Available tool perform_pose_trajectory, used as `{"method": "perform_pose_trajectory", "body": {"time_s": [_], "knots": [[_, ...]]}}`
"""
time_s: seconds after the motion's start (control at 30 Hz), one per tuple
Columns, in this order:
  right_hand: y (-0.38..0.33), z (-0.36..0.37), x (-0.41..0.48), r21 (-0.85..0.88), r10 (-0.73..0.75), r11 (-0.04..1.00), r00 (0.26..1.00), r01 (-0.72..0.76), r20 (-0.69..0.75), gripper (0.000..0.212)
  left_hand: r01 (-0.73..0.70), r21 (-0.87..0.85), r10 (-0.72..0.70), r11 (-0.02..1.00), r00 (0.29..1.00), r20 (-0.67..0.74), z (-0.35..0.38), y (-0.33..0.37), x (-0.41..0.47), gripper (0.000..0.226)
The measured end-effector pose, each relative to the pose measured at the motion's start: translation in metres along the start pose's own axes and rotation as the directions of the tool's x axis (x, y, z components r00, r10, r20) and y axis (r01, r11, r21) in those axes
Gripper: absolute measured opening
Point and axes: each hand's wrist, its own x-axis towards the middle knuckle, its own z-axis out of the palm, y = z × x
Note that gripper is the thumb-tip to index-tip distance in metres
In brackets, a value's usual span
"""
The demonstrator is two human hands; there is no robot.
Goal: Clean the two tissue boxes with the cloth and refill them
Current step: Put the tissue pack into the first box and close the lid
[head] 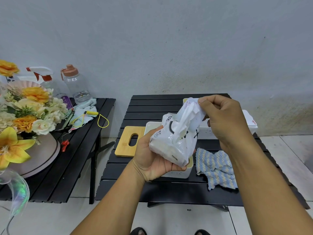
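Note:
My left hand (153,156) grips a white plastic tissue refill pack (171,143) from below, above the open white tissue box (179,173). My right hand (223,119) pinches the pack's torn plastic top (193,106) and holds it up. The box's bamboo lid (126,141) with an oval slot lies flat to the left of the box. A second white tissue box (249,122) stands behind my right hand, mostly hidden. A blue and cream striped cloth (216,168) lies crumpled on the table to the right of the open box.
Everything sits on a black slatted table (152,107). A second black table (81,141) at left carries a flower arrangement (25,112), a spray bottle (45,78), a clear water bottle (77,85), a pale cloth and a yellow coiled cord (94,116). A grey wall stands behind.

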Motion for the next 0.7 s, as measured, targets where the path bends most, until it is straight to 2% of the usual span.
{"method": "perform_pose_trajectory", "body": {"time_s": [0.17, 0.43, 0.5, 0.6, 0.7], "knots": [[0.002, 0.001, 0.003, -0.011, 0.021, 1.0, 1.0, -0.021, -0.022, 0.017, 0.011, 0.011, -0.011, 1.0, 1.0, -0.015, 0.003, 0.001, 0.0, 0.102], [-0.005, -0.001, -0.008, -0.123, -0.025, 0.992, 1.0, 0.023, -0.011, 0.018, -0.04, -0.064, 0.035, 0.997, 0.997, -0.073, 0.0, 0.002, 0.002, 0.078], [-0.007, -0.003, -0.011, -0.168, -0.062, 0.984, 0.997, 0.055, -0.036, 0.016, -0.053, -0.059, 0.046, 0.997, 0.992, -0.118, 0.001, 0.003, 0.002, 0.076], [-0.016, -0.004, -0.019, -0.226, -0.153, 0.967, 0.977, 0.117, -0.149, 0.016, -0.084, -0.044, 0.077, 0.996, 0.988, -0.134, -0.002, 0.003, 0.004, 0.068], [-0.026, 0.001, -0.029, -0.267, -0.191, 0.954, 0.965, 0.14, -0.178, 0.031, -0.108, -0.048, 0.101, 0.993, 0.986, -0.13, -0.003, 0.003, 0.005, 0.064]]}}
